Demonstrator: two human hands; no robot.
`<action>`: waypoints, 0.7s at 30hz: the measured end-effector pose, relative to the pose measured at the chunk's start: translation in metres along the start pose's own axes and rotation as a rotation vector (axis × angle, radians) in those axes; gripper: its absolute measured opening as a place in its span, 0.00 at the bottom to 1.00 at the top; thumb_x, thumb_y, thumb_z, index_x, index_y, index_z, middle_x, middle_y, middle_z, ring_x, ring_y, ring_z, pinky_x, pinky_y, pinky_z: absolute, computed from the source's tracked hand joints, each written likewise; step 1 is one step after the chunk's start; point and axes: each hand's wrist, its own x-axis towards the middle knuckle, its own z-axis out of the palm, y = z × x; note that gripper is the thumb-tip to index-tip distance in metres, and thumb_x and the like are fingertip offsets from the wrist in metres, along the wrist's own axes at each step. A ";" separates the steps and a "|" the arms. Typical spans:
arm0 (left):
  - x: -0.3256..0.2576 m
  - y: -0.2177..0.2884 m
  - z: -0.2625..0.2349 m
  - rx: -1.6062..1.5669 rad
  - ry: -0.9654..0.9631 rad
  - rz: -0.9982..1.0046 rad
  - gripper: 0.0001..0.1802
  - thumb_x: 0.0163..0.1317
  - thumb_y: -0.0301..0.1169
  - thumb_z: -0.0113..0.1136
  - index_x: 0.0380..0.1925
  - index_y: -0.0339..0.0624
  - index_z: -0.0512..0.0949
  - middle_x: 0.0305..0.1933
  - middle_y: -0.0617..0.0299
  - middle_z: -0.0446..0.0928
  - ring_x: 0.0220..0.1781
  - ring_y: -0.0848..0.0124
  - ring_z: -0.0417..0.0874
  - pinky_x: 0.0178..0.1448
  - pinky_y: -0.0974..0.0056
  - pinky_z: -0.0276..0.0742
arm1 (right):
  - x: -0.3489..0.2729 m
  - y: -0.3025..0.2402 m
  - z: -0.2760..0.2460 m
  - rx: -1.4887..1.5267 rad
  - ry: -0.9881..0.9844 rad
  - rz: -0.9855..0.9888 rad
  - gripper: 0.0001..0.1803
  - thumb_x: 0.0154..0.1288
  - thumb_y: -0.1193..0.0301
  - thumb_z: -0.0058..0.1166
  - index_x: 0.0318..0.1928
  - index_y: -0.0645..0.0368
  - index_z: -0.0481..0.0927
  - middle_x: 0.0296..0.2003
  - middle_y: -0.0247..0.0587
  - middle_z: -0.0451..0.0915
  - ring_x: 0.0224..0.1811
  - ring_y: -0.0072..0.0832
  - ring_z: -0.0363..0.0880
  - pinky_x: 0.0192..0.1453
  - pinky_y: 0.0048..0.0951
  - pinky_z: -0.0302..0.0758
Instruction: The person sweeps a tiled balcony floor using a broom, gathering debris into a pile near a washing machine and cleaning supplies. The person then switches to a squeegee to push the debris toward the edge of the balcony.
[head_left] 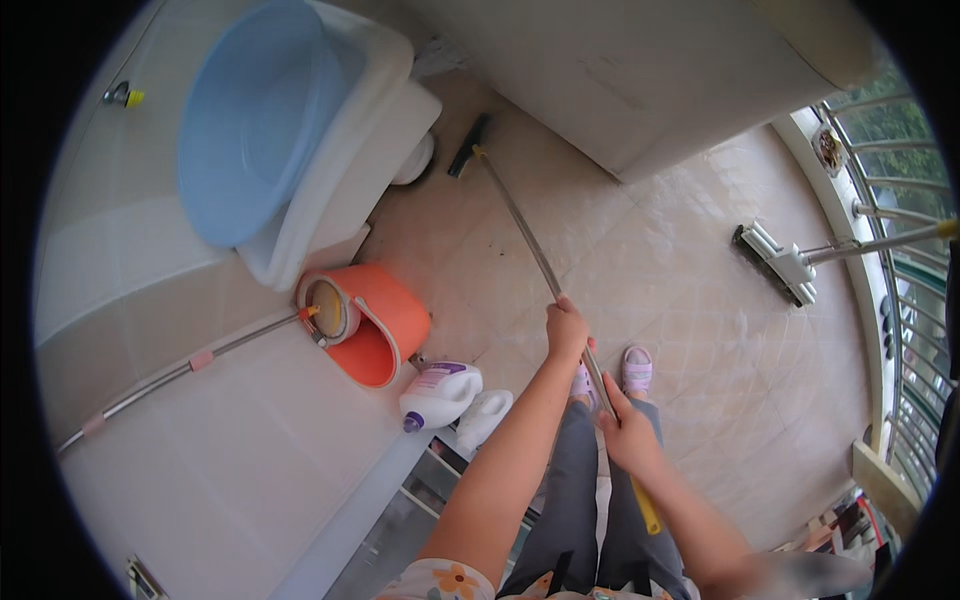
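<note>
The left hand [566, 330] is closed around the thin metal shaft of a long-handled brush [520, 222], higher up toward the head, while the right hand [630, 435] is clenched lower down on the same shaft, just above its yellow grip end; both are fully wrapped, nothing else is held. The dark, narrow brush head is pressed to the tiled floor [680, 270] far out ahead, close to the base of a white machine [350, 170], so the work is judged to be mid-stroke in scrubbing; a pull back toward the feet, with downward pressure kept through the slanted shaft, seems called for. The floor is seen as glossy, pale beige tile with a diamond pattern and a wet sheen. A smooth blue plastic basin [255, 120] is rested on the machine's top. Beside it an orange bucket [375, 320] is tipped on its side, a round spin-mop head at its mouth. Two white jugs [440, 395] are laid near the feet. A flat mop [775, 265] is propped by the metal railing [900, 200] at the right
</note>
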 end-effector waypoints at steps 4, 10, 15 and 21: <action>0.010 0.109 -0.020 0.451 0.250 0.260 0.29 0.71 0.46 0.45 0.56 0.29 0.59 0.41 0.34 0.79 0.38 0.43 0.84 0.43 0.47 0.80 | 0.069 -0.032 -0.001 -0.042 -0.052 0.004 0.34 0.68 0.69 0.48 0.73 0.49 0.55 0.29 0.64 0.80 0.33 0.52 0.82 0.41 0.41 0.78; -0.021 0.078 -0.070 0.579 0.087 0.534 0.29 0.65 0.37 0.51 0.62 0.33 0.58 0.42 0.41 0.80 0.43 0.48 0.83 0.49 0.50 0.79 | 0.044 -0.091 -0.043 0.616 -0.496 0.230 0.37 0.71 0.68 0.46 0.76 0.48 0.45 0.34 0.47 0.79 0.24 0.30 0.79 0.24 0.35 0.78; -0.046 0.114 -0.082 -0.168 -0.152 0.086 0.10 0.66 0.31 0.46 0.46 0.44 0.65 0.22 0.62 0.69 0.14 0.68 0.71 0.16 0.60 0.70 | 0.008 -0.074 -0.038 1.580 -0.586 0.481 0.34 0.74 0.68 0.43 0.75 0.43 0.47 0.30 0.31 0.69 0.19 0.18 0.64 0.18 0.22 0.67; 0.050 0.171 -0.065 -0.162 -0.081 0.059 0.07 0.69 0.34 0.45 0.33 0.46 0.64 0.18 0.65 0.63 0.11 0.70 0.66 0.13 0.64 0.65 | 0.105 -0.089 -0.043 1.574 -0.527 0.474 0.30 0.74 0.71 0.41 0.74 0.44 0.52 0.27 0.32 0.68 0.17 0.18 0.59 0.16 0.21 0.57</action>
